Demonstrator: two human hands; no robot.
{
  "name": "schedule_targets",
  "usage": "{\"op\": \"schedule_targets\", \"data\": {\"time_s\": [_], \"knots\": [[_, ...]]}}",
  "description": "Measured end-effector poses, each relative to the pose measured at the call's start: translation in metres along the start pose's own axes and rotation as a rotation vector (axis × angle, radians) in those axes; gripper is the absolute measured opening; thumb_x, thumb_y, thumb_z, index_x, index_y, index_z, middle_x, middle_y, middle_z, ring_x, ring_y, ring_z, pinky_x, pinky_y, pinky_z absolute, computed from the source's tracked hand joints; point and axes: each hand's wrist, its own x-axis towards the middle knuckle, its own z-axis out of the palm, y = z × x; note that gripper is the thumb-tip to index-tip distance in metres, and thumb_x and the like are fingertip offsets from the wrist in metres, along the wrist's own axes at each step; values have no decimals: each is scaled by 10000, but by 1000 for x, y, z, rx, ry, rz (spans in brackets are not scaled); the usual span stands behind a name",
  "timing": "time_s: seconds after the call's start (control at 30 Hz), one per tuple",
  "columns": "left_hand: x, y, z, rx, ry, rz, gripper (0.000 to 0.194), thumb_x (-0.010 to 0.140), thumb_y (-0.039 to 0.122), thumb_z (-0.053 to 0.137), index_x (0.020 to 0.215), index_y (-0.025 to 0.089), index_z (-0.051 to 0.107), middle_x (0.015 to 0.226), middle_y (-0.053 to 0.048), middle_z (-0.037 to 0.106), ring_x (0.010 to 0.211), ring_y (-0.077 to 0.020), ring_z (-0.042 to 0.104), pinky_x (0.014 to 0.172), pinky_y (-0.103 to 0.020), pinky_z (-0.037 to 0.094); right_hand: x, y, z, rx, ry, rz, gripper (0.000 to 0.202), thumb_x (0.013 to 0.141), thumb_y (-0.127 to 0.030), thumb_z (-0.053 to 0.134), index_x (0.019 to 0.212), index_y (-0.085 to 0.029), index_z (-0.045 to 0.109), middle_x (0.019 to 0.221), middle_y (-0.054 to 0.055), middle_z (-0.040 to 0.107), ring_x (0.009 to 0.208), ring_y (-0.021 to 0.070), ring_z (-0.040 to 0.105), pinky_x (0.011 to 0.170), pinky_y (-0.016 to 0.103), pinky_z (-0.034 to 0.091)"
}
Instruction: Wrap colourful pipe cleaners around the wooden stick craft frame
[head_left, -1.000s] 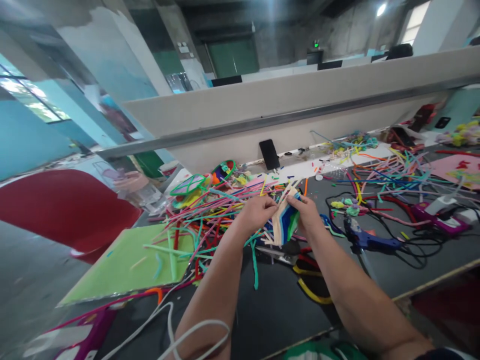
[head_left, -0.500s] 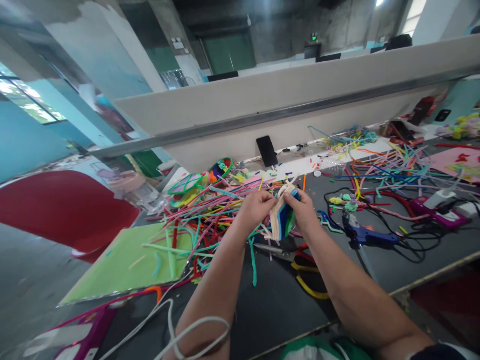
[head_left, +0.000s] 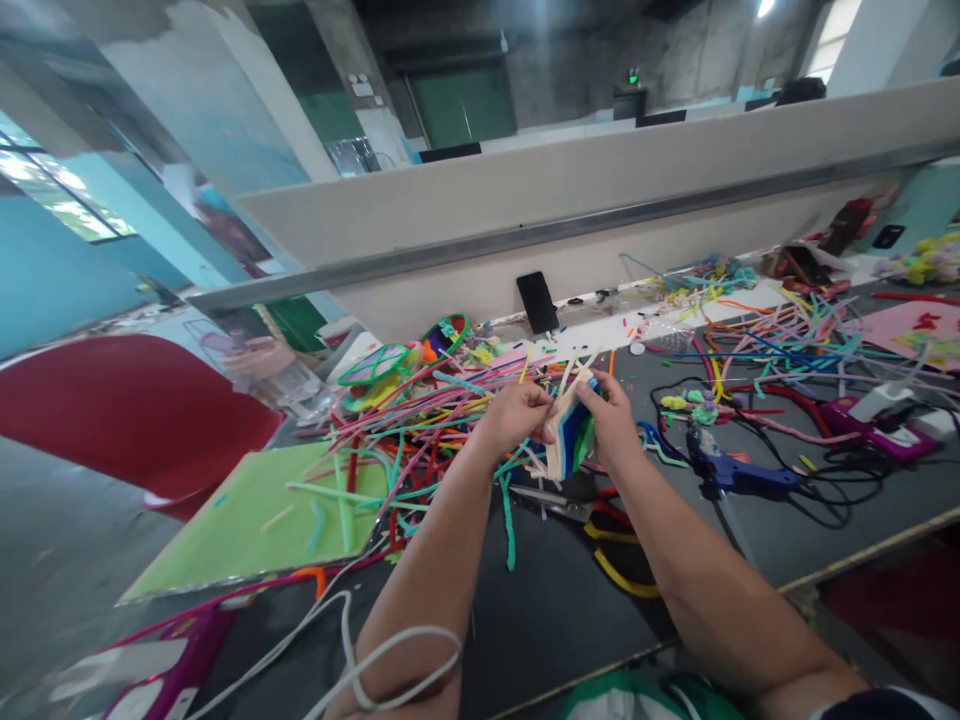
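Observation:
Between my two hands, raised over the table, is a striped pipe-cleaner piece (head_left: 568,432) in cream, light blue, dark blue and green. My left hand (head_left: 517,412) pinches its cream edge on the left. My right hand (head_left: 609,412) grips its upper right side, thumb on the front. Loose cream ends stick up from its top. Below it lie scissors (head_left: 626,575) with yellow and red handles, blades pointing left. A turquoise pipe cleaner (head_left: 510,525) lies just left of the blades. The fingers behind the piece are partly hidden.
A heap of loose pipe cleaners (head_left: 420,425) spreads at left, partly over a green sheet (head_left: 225,530). At right lie a blue glue gun (head_left: 739,475), black cables and a purple power strip (head_left: 874,425). A phone (head_left: 535,302) leans on the divider. White cable (head_left: 349,640) crosses near my left forearm.
The cream strands at the top of the striped piece now stand up straighter and farther apart. Both hands stay almost in place, still on the piece.

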Motion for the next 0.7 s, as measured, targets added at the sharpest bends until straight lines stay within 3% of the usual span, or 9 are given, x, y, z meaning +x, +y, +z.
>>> {"op": "schedule_targets", "data": {"time_s": [0.1,0.23,0.33,0.5,0.7], "knots": [[1,-1,3,-2,70,-22,63,754,180,581,716,147,543,509,27,596,528,-166,670,514,-251,543,-2,-6,-4,-270,160,-292,369,731,-314,632,1077,-223,543,1019,39,576,887,180,534,829,343,422],[1,-2,8,57,66,14,48,727,166,572,684,149,558,547,13,620,571,-171,682,532,-243,543,-9,-21,-4,-689,120,-570,246,724,-323,640,944,-213,629,1067,83,550,1043,253,466,942,422,332],[0,0,12,96,43,9,45,718,146,551,688,151,584,586,7,644,584,-162,683,546,-233,542,-12,-27,-3,-798,81,-567,175,778,-380,615,811,-217,670,979,82,573,1015,259,458,937,430,312],[-2,5,15,83,21,-17,126,738,131,550,814,146,649,620,3,652,573,-142,673,548,-222,537,-7,-22,-6,-777,125,-527,217,791,-405,620,706,-209,657,940,75,576,996,248,460,918,411,335],[-5,6,12,82,21,6,116,744,182,607,847,146,643,604,14,625,568,-152,674,518,-212,521,-1,-17,-9,-492,105,-407,208,793,-404,618,725,-208,632,998,53,511,950,202,483,888,346,378]]}}
